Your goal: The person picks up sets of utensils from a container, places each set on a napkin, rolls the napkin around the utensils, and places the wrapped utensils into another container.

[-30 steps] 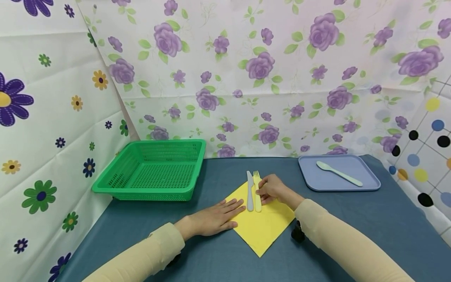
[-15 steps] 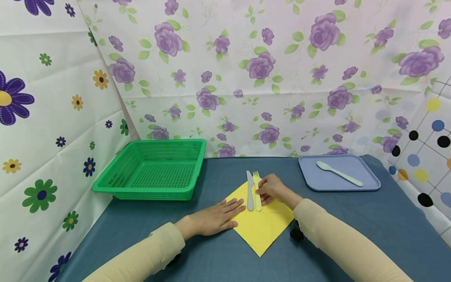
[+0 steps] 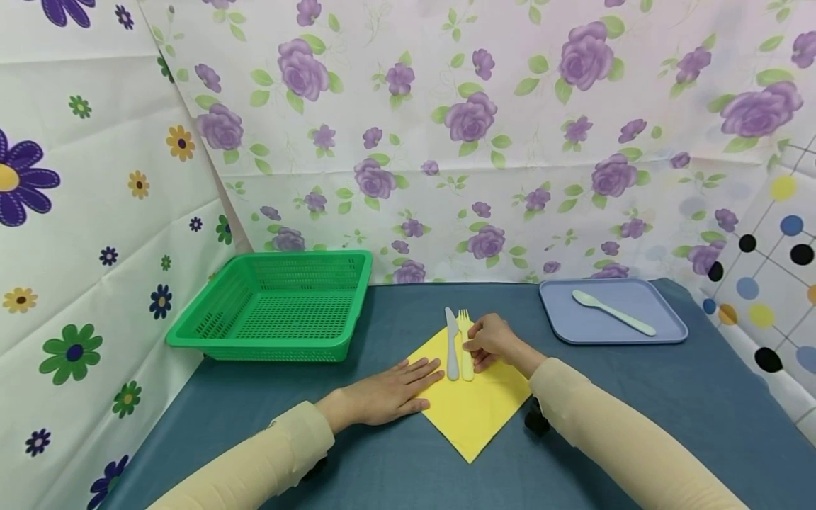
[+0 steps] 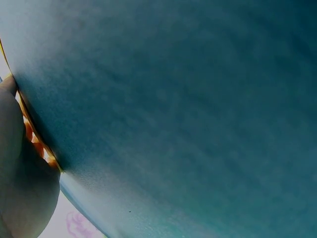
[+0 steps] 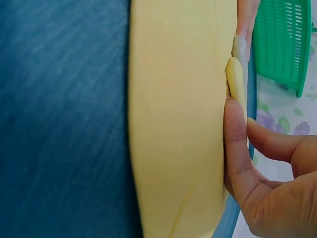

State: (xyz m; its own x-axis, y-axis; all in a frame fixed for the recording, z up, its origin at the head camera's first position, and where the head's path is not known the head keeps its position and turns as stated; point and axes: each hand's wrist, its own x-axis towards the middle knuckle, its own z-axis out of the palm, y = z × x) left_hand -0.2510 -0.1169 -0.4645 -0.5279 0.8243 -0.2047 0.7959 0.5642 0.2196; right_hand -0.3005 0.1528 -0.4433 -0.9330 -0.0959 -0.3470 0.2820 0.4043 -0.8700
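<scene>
A yellow napkin (image 3: 472,418) lies as a diamond on the blue cloth. Side by side on its upper half are a grey knife (image 3: 452,354) and, to the right, a pale yellow fork (image 3: 467,368), both pointing away. My right hand (image 3: 499,343) pinches the fork's handle between thumb and fingers; the right wrist view shows the fingertips at the fork (image 5: 237,79). Flat on the napkin's left corner rests my left hand (image 3: 389,397), fingers spread and their tips close to the knife. In the left wrist view only part of the left hand (image 4: 25,168) shows at the edge.
A green perforated basket (image 3: 268,347) stands at the back left. At the back right is a blue-grey tray (image 3: 574,329) with a pale green spoon (image 3: 615,313) on it. Floral cloth (image 3: 408,205) hangs behind the table.
</scene>
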